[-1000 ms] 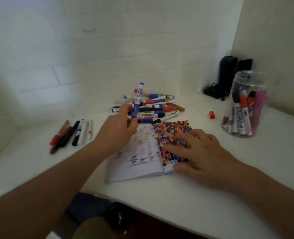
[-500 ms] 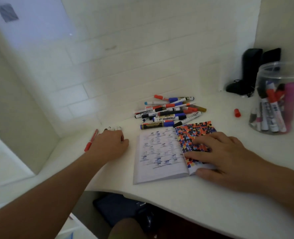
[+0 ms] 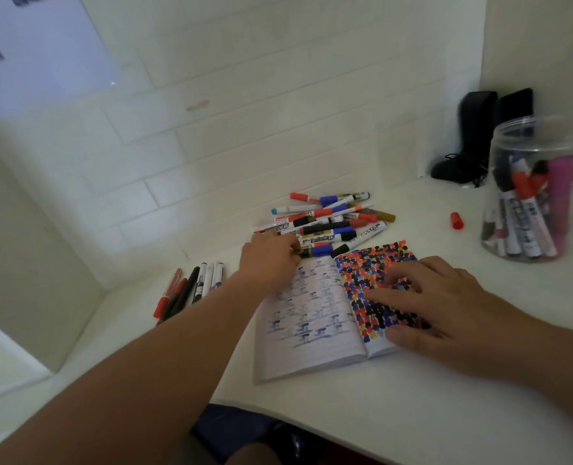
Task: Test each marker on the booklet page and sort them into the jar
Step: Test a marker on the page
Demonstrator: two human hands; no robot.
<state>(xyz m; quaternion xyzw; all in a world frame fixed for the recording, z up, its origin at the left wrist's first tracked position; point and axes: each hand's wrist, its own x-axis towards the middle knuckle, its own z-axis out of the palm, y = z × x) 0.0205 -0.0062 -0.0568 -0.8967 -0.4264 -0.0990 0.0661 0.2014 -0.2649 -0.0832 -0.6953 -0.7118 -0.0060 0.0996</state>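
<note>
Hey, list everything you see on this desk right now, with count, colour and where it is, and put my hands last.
marker pile: over a dozen, red, blue, black, gold and orange caps, at the back of the desk behind the booklet
row of pens: about six, red, black and white, side by side left of the booklet
booklet: one, open, left page with faint blue marks, right page covered in coloured dabs
jar: one, clear plastic, far right, holds several markers upright
loose cap: one, red, between pile and jar
black objects: two, in the back right corner
desk: one, white
left hand: reaching into the pile's near edge
right hand: flat on the booklet's right page
</note>
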